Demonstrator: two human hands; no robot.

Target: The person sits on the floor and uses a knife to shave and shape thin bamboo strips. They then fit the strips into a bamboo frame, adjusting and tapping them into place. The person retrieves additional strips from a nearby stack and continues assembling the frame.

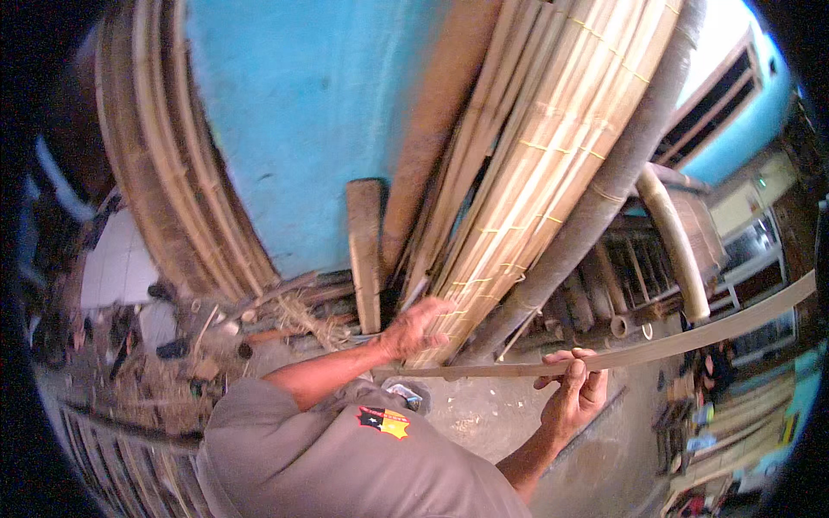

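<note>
Here: bamboo strip (656, 350) runs left-right, rising rightward | right hand (574, 393) grip closed on it | left hand (419, 330) seemingly steadying its end.

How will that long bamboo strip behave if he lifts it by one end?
The bamboo strip is long and thin, so it would probably flex and droop. It looks light: the right hand pinches it loosely while the left hand steadies its end.

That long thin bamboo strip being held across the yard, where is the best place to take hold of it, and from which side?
Probably near the held end of the bamboo strip, coming from below and wrapping over its flat face as the right hand does. It is long, thin and bends along its length, so two spaced holds, with the left hand, should steady it.
</note>
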